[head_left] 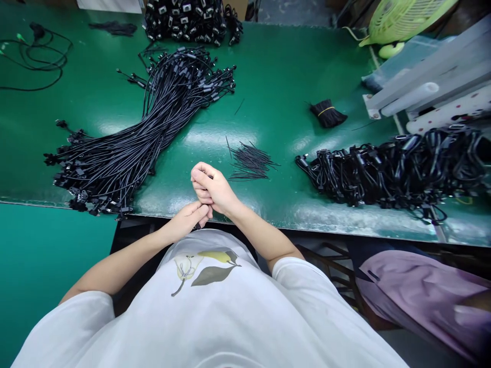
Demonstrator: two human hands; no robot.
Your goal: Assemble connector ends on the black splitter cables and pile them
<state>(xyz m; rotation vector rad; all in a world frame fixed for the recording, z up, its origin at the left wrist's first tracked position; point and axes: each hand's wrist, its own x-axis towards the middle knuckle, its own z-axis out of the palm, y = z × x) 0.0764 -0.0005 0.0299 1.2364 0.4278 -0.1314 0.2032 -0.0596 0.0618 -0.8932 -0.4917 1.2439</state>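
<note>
Close in front of my shirt, at the table's near edge, my two hands touch each other. My left hand (191, 219) is the lower one, closed around a black cable (197, 226) of which only a short dark bit shows under the fingers. Just above it my right hand (215, 190) is curled in a fist-like grip, and a small dark part of the cable shows by its thumb. The fingers hide most of what they hold. Beyond my right hand lies a loose pile of thin black ties (252, 161).
A large bundle of long black cables (153, 120) lies left on the green table (276, 66). Coiled cables (368, 171) form a row on the right, near a banded tie bundle (328, 113). More coiled cables (184, 20) are stacked behind. A person in purple (418, 286) sits at right.
</note>
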